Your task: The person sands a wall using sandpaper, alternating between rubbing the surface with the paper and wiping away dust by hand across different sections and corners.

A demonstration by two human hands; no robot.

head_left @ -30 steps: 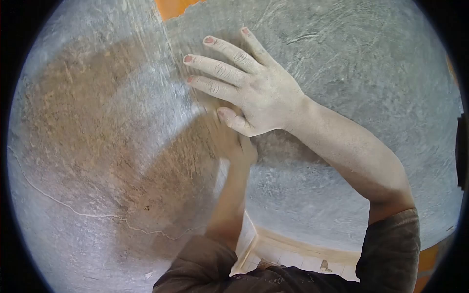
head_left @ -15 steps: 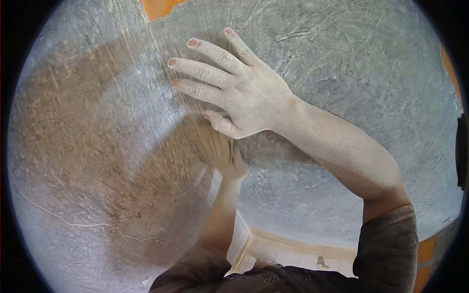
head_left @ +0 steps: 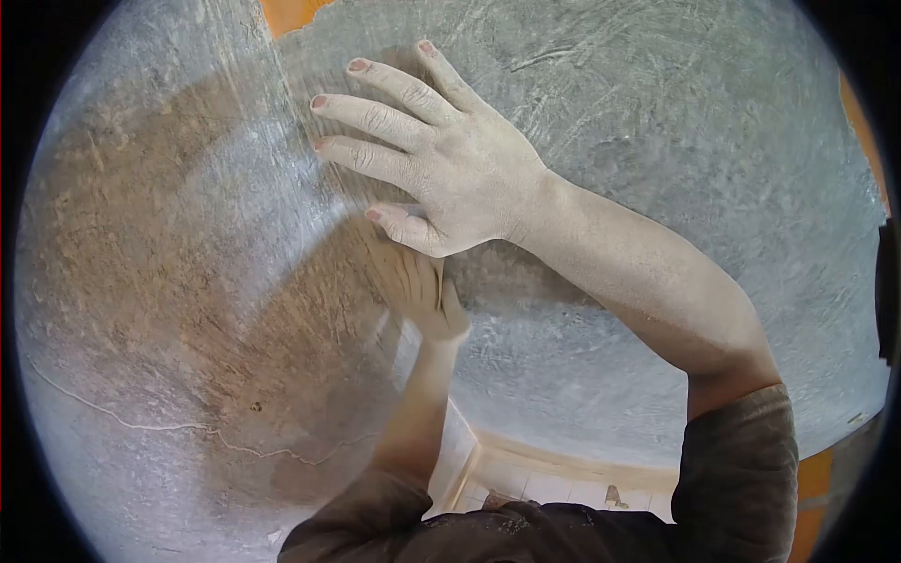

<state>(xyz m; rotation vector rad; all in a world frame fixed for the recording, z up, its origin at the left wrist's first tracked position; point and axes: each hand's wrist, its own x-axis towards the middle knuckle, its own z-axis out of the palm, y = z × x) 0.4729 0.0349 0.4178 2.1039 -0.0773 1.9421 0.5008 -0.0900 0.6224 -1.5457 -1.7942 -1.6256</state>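
Observation:
My right hand (head_left: 450,174), pale with dust, has its fingers spread over a grey, streaked plaster wall (head_left: 648,150). Nothing shows in its grasp. Lower down, my left hand (head_left: 427,305) lies stretched out near the line where the grey plaster meets a browner, shadowed wall (head_left: 188,310). Its fingertips are dim in shadow, and part of it is hidden behind my right hand. A thin pale edge shows beside the left thumb; I cannot make out what it is.
A thin pale crack-like line (head_left: 169,427) runs across the brown wall. Orange patches (head_left: 296,11) border the plaster at the top and right. Below are a tiled floor (head_left: 554,488) and a wall corner. A dark block (head_left: 884,291) stands at the right edge.
My right hand has shifted slightly left and up in view, still spread. My left hand has moved only a little left. The whole view has also shifted slightly.

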